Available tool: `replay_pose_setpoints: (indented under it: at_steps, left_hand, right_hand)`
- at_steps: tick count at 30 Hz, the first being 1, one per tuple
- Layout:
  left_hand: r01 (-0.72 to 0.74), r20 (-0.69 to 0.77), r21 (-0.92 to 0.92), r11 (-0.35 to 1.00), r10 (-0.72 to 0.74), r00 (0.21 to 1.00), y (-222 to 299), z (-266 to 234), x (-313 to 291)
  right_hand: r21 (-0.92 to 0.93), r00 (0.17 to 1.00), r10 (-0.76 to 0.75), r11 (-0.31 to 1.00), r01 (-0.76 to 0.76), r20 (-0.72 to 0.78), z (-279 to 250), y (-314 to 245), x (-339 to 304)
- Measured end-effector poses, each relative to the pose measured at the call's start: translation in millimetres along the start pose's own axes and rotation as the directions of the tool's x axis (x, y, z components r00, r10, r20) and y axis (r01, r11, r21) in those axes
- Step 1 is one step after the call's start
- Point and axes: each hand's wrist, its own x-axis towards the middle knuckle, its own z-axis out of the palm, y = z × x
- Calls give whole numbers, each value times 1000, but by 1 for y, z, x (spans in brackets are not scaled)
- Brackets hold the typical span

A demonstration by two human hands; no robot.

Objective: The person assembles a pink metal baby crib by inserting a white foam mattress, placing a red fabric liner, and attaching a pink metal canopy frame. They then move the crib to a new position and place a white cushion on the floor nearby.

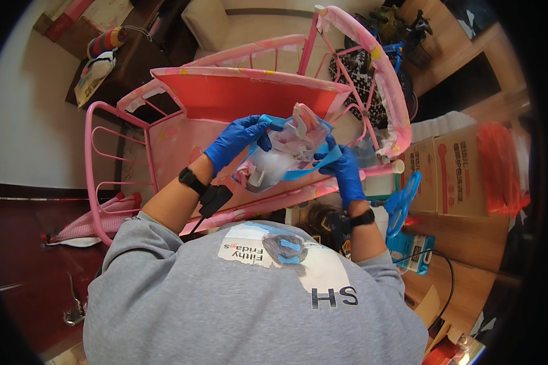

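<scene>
Both hands are working over the pink metal frame, which serves here as the landmark. The left hand, in a blue glove, is closing its fingers around the upper left edge of a clear plastic bag with blue trim, while the right hand, also gloved in blue, is gripping the bag's lower right edge. The bag is hanging between the two hands just above the frame's near rail, in front of its red panel. Its long axis is running on a slant from the lower left to the upper right, and white and pink pieces are showing through the plastic, though exactly what they are cannot be told. Both hands are touching the bag, so neither is nearer; the left is holding higher, the right lower. Beyond the frame's right end, cardboard boxes are standing, and a blue plastic tool is lying just beside the frame's near corner.
</scene>
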Motion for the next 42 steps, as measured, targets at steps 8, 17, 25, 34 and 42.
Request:
replay_pose_setpoints:
  at_steps: [8, 17, 25, 34, 42]
  left_hand:
    - [96, 37, 79, 992, -99, 994, -19, 22, 7]
    - [136, 246, 399, 907, -249, 937, -44, 81, 10]
    - [305, 219, 132, 943, -328, 919, -15, 73, 14]
    - [199, 297, 415, 888, -339, 892, -15, 77, 30]
    - [60, 291, 786, 615, -455, 842, 6, 95, 31]
  right_hand:
    - [113, 986, -134, 986, 122, 98, 31, 26, -11]
    - [-643, 972, -234, 743, 187, 12, 30, 19, -23]
    - [-284, 944, -330, 906, 315, -7, -21, -27, -56]
    - [-307, 973, -218, 934, 186, -76, -46, 15, -64]
    - [-877, 820, -557, 319, 360, 134, -35, 11, -58]
